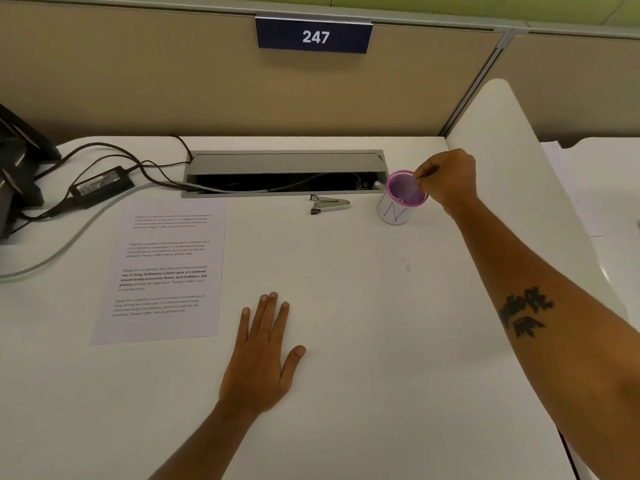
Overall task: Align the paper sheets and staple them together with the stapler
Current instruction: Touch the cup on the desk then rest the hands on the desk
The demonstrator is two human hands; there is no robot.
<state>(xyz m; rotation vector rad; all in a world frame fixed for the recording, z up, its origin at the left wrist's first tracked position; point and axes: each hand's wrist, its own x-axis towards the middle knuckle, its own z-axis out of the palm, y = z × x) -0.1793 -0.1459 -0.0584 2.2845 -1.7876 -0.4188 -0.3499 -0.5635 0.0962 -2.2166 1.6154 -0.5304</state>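
Observation:
Printed paper sheets [162,271] lie flat on the white desk [363,306] at the left, stacked with edges together. A small metal stapler [329,205] rests on the desk near the cable tray, its jaws facing left. My left hand [263,351] lies flat on the desk, palm down with fingers apart, just right of the sheets and not touching them. My right hand [446,180] hovers at the rim of a purple mesh cup [403,195], fingers pinched together over its opening. Whether the pinch holds anything is too small to tell.
An open grey cable tray [287,161] runs along the back of the desk. A black power adapter [102,185] and cables lie at the back left beside dark equipment. A beige partition with a "247" sign [314,36] stands behind. A white divider [502,133] borders the right.

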